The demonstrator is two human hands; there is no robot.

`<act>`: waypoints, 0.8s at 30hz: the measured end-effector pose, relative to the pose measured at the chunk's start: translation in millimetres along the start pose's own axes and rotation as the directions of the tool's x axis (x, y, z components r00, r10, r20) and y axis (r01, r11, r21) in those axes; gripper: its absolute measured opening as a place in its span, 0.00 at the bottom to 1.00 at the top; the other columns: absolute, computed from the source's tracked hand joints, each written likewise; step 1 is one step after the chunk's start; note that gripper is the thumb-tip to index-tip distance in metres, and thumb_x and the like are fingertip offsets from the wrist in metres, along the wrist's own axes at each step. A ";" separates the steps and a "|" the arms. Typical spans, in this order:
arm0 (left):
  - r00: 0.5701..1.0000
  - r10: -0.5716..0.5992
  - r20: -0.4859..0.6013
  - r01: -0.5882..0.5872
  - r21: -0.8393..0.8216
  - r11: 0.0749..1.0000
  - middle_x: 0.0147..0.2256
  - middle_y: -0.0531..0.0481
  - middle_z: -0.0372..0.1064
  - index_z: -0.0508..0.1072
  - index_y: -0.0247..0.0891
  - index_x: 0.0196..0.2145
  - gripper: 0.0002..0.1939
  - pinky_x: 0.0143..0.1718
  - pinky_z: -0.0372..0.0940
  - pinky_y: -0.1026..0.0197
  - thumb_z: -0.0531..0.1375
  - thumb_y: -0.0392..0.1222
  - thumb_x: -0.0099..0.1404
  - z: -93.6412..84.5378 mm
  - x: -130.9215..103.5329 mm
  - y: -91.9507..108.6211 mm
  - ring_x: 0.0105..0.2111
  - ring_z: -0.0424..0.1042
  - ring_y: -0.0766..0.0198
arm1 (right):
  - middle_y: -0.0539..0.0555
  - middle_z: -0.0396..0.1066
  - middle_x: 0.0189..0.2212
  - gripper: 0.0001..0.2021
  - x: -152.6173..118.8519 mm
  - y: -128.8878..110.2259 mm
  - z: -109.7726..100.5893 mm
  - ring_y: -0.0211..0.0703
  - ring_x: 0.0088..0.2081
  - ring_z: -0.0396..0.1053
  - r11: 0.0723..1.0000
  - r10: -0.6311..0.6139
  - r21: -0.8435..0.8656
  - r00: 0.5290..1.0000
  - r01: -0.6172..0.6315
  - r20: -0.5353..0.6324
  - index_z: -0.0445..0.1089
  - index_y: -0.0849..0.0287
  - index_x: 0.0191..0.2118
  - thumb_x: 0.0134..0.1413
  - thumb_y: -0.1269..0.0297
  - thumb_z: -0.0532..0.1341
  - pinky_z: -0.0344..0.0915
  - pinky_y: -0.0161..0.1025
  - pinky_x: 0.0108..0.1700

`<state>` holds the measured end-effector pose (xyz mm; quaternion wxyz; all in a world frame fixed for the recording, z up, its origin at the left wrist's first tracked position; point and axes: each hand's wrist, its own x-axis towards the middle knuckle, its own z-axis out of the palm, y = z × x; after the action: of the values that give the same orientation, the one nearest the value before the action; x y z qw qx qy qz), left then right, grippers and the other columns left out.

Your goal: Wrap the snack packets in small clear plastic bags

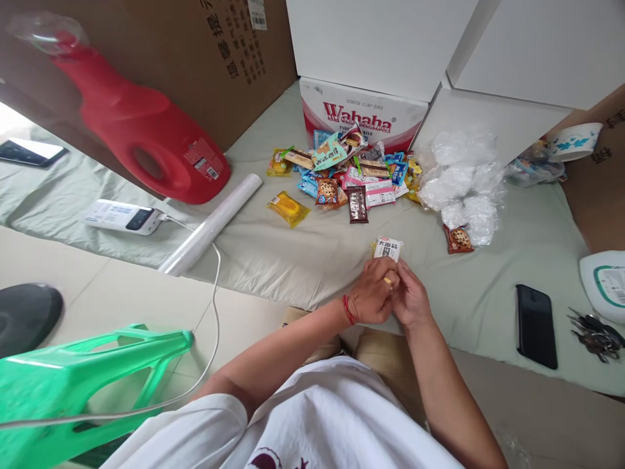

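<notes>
Both of my hands meet in front of me at the near edge of the cloth. My left hand [374, 293] is closed round the lower end of a small white snack packet [388, 248] with dark lettering. From the other side my right hand [411, 294] grips the same packet, its fingers against the left ones. The packet's lower part is hidden by my fingers. Beyond my hands lies a pile of wrapped snacks [326, 192], with a dark brown bar [358, 204] at its front and a yellow packet [288, 208] a little apart to the left.
Clear plastic bags [463, 176] sit right of the pile, by a Wahaha carton [361, 117]. At left are a red jug [146, 137], a film roll [215, 221], a power bank [124, 217] with cable and a green stool [92, 365]. A phone [536, 326] and keys [596, 335] lie right.
</notes>
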<state>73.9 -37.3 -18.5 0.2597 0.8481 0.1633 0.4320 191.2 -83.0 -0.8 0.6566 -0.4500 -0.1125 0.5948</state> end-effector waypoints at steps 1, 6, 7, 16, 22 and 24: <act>0.998 -0.048 -0.048 0.040 -0.155 0.987 0.48 0.40 0.64 0.63 0.40 0.41 0.13 0.52 0.64 0.46 0.60 0.38 0.58 -3.1 0.6 0.8 0.52 0.66 0.50 | 0.48 0.79 0.45 0.17 1.0 -0.1 0.0 0.39 0.45 0.76 1.000 -0.002 -0.020 1.000 0.002 -0.003 0.77 0.52 0.46 0.50 0.57 0.73 0.73 0.35 0.47; 0.776 -0.578 -0.251 0.297 -0.664 0.687 0.48 0.45 0.63 0.62 0.42 0.39 0.14 0.56 0.65 0.50 0.61 0.46 0.60 -22.1 -0.7 7.3 0.54 0.66 0.54 | 0.50 0.78 0.51 0.25 2.4 5.0 1.1 0.43 0.47 0.76 0.993 -0.045 -0.105 0.997 0.051 0.063 0.75 0.51 0.53 0.47 0.58 0.75 0.73 0.39 0.50; 0.673 -0.690 -0.268 0.379 -0.676 0.632 0.47 0.45 0.64 0.63 0.42 0.40 0.13 0.56 0.65 0.51 0.61 0.48 0.61 -26.1 -1.4 8.3 0.54 0.67 0.54 | 0.50 0.78 0.50 0.25 2.1 7.1 1.4 0.43 0.47 0.76 0.992 -0.069 -0.105 0.996 0.074 0.050 0.76 0.50 0.52 0.47 0.58 0.75 0.73 0.40 0.50; 0.535 -0.828 0.171 0.694 -0.647 0.315 0.43 0.44 0.76 0.69 0.38 0.46 0.24 0.46 0.69 0.55 0.70 0.49 0.56 -33.3 11.1 16.8 0.42 0.75 0.56 | 0.53 0.76 0.55 0.27 -10.7 9.3 2.1 0.47 0.55 0.74 0.916 -0.166 -0.353 0.981 0.193 0.104 0.74 0.50 0.57 0.50 0.56 0.73 0.69 0.47 0.60; 0.684 -0.706 0.184 0.688 -0.486 0.539 0.56 0.42 0.69 0.73 0.43 0.50 0.17 0.53 0.70 0.53 0.64 0.47 0.64 -28.4 12.3 20.3 0.55 0.71 0.55 | 0.49 0.80 0.43 0.20 -26.9 -65.0 -39.3 0.43 0.40 0.77 0.839 -0.269 -0.500 0.963 0.216 -0.035 0.77 0.46 0.49 0.48 0.55 0.73 0.75 0.41 0.44; 0.720 -0.692 0.055 0.670 -0.316 0.672 0.55 0.42 0.68 0.75 0.43 0.47 0.12 0.54 0.70 0.52 0.60 0.46 0.67 -39.2 5.4 10.3 0.55 0.71 0.56 | 0.50 0.79 0.38 0.22 -17.2 -112.9 -71.4 0.41 0.35 0.75 0.794 -0.459 -0.522 0.870 0.312 -0.178 0.77 0.51 0.47 0.44 0.57 0.74 0.73 0.37 0.36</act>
<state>45.5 -31.2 10.3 0.5275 0.6578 0.4055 0.3531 312.1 -118.1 47.0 0.6428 -0.6481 -0.2460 0.3259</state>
